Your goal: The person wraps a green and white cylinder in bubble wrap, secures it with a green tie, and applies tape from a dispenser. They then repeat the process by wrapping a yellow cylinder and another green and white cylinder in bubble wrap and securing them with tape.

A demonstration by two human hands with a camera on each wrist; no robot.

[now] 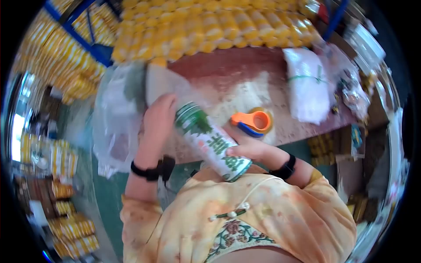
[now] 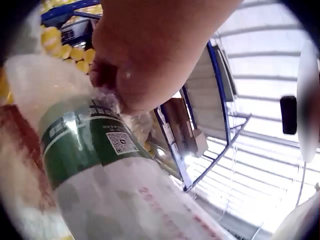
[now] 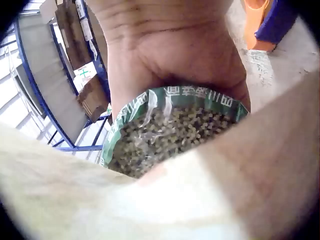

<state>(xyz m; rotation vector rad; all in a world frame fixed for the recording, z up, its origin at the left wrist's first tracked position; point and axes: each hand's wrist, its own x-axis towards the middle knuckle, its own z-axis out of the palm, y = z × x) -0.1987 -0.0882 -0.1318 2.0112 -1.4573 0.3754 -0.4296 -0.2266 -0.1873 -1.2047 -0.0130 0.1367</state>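
Note:
A cylindrical pack (image 1: pixel 215 142) with a green and white printed wrapper slants in front of the person's chest. In the right wrist view, small blunt ends, like those of dried noodles, show through the clear film on the base of the noodle pack (image 3: pixel 170 130). My right hand (image 1: pixel 250 149) holds the lower part of it, thumb across the wrapper. At its upper end is my left hand (image 1: pixel 160 118), blurred in the head view. The left wrist view has the left hand's curled fingers (image 2: pixel 107 75) pinching clear plastic at the pack's green top.
An orange and blue tape dispenser (image 1: pixel 254 122) lies on the worn red table (image 1: pixel 210 65). Clear plastic bags (image 1: pixel 118 105) hang over its left side. To the right is a tied white stack (image 1: pixel 307 83). Yellow-and-white packs (image 1: pixel 210 28) are piled along the back.

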